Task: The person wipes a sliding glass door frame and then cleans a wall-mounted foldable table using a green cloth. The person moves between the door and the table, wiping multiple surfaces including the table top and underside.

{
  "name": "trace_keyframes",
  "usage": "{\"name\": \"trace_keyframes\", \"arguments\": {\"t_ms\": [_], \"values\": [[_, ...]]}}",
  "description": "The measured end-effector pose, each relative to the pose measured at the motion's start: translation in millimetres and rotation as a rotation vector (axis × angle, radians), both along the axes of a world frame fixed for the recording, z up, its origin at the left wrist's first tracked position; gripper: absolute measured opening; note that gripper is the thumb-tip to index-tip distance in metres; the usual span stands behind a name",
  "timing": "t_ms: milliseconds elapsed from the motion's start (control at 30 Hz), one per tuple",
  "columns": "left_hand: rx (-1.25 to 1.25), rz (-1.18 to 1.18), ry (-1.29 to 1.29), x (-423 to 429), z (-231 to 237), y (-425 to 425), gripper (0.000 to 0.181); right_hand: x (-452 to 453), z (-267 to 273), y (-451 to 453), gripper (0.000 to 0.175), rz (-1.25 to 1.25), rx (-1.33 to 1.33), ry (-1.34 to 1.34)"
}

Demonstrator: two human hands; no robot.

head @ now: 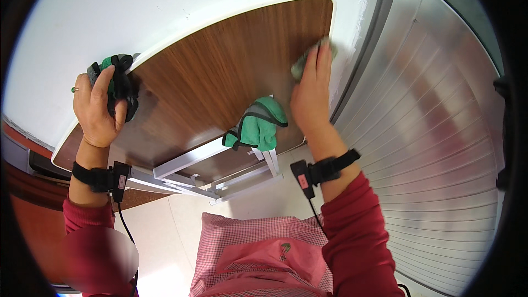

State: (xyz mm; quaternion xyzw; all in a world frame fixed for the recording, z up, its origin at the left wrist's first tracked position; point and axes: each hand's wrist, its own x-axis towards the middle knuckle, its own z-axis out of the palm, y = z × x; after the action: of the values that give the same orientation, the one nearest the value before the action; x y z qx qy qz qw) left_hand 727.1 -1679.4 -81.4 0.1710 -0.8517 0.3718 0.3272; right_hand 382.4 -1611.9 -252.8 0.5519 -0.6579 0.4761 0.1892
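Before me a wood-grain folding table (222, 70) with a white edge stands tilted up against a white wall. My left hand (97, 107) grips a bunched green and grey cloth with black trim (126, 78) at the tabletop's left edge. Near the upper right corner, my right hand (313, 95) presses a grey-green scouring pad or folded cloth (303, 64) flat on the brown surface; its fingers hide part of it. A second green cloth with grey and black trim (260, 128) hangs over the white metal leg frame (194, 156) between my hands.
On the right is a ribbed, shiny metal door (433, 144) beside a grey frame (371, 45). Pale floor tiles (156, 231) lie below. Reddish-brown furniture (33, 214) stands at the left. Straps with cabled devices (119, 181) sit on both wrists.
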Motion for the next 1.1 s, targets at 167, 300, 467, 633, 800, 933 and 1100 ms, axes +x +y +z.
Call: {"name": "trace_keyframes", "arguments": {"t_ms": [167,300,467,633,800,933,1100], "values": [[0.023,0.015,0.009,-0.4,0.4,1.8,0.057,32.4,-102.6,17.9,0.07,0.104,0.118,-0.388],[-0.026,-0.001,-0.001,-2.2,0.9,2.3,0.057,18.7,-57.0,11.0,0.069,0.133,0.014,-0.362],[-0.028,0.0,-0.001,-3.8,1.8,3.4,0.056,-5.1,-0.4,-1.8,0.067,0.117,-0.1,-0.132],[-0.033,-0.003,-0.008,-5.0,1.7,5.1,0.056,20.2,-88.2,2.9,0.066,0.027,-0.004,-0.382],[-0.023,0.01,-0.029,3.7,0.8,3.2,0.054,39.2,-126.2,6.7,0.068,0.046,-0.035,-0.684],[-0.03,0.05,-0.092,26.7,2.0,-2.0,0.046,19.7,-82.4,0.7,0.067,0.011,-0.112,-0.452],[0.15,0.087,-0.013,49.4,5.7,-4.9,0.052,5.5,-79.3,-8.0,0.069,-0.08,-0.118,-0.306]]}}
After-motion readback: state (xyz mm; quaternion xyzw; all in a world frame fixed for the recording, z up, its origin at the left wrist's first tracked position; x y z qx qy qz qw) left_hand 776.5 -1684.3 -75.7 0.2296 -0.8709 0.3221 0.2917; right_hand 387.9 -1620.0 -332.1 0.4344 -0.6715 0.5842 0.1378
